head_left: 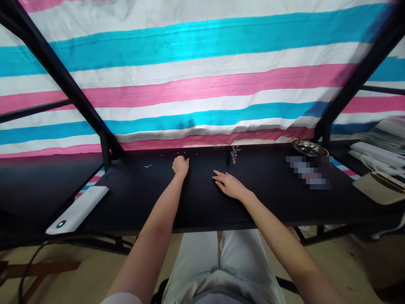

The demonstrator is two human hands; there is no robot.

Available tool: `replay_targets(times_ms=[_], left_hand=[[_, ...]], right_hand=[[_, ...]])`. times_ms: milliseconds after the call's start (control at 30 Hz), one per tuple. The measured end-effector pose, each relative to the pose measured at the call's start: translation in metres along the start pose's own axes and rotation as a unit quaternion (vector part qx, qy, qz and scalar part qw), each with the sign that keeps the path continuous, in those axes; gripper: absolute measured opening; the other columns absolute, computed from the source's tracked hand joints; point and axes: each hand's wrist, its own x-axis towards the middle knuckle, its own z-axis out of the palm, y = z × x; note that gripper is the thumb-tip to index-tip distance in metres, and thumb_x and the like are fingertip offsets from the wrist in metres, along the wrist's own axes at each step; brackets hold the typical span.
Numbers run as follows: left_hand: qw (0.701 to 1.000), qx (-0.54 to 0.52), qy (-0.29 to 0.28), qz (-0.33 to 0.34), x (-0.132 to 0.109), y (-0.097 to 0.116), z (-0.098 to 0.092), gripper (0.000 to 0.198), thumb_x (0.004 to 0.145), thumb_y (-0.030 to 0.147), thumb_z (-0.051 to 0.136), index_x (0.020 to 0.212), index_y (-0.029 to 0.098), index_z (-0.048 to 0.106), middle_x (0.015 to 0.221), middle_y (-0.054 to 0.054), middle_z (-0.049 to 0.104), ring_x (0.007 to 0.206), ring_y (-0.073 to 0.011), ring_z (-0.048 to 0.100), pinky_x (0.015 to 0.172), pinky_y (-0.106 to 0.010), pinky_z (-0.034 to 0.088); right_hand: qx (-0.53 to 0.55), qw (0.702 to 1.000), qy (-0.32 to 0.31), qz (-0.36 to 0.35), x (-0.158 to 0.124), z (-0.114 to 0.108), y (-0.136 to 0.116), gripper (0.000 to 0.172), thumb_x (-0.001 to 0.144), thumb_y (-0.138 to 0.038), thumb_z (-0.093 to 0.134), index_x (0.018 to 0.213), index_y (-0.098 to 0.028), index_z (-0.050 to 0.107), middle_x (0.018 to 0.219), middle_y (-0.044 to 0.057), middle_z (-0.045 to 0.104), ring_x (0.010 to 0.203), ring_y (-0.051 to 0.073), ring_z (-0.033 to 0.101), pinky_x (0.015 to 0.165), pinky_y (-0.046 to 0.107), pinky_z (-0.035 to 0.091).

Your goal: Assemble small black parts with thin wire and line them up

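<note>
My left hand [181, 165] is closed near the far side of the black table [199, 198]. Its fingers curl around or against something dark and small that they mostly hide, with tiny greyish tips showing just beyond the knuckles. Palm down, my right hand [230, 185] rests on or just over the tabletop with its fingers spread and nothing in them. Beyond it, near the back edge, stands a cluster of small greyish, see-through pieces [234, 155]. A row of tiny dark pieces [219, 147] lies left of that cluster. Thin white scraps [148, 166] lie to the left of my left hand.
A long white device [77, 211] lies at the table's left end. On the right are a shiny metal dish [310, 148] and a blurred-out item [308, 172]. A beige bag [378, 188] sits farther right. Black frame bars and a striped sheet [202, 80] rise behind.
</note>
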Motion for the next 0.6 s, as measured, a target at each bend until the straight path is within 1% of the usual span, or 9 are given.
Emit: replay_targets(times_ms=[200,600], left_hand=[[1.000,-0.006,0.003,-0.008,0.0015,-0.0005,0.0016,0.025,0.078,0.037,0.055,0.086,0.018,0.068,0.091,-0.015,0.066,0.088,-0.0284,0.062,0.071,-0.036,0.047],[1.000,-0.009,-0.009,-0.014,0.0040,-0.0017,0.0007,0.026,0.076,0.036,0.057,0.089,0.017,0.068,0.094,-0.015,0.066,0.089,-0.0279,0.063,0.073,-0.035,0.047]], right_hand=[[0.000,1.000,0.001,0.000,-0.0003,0.0004,0.0000,0.036,0.087,-0.023,0.039,0.118,-0.020,0.057,0.136,0.011,0.044,0.124,0.021,0.043,0.104,0.047,0.031],[-0.011,1.000,-0.008,-0.003,0.0002,0.0013,0.0022,0.035,0.087,-0.022,0.039,0.117,-0.019,0.058,0.134,0.011,0.047,0.124,0.021,0.043,0.104,0.048,0.031]])
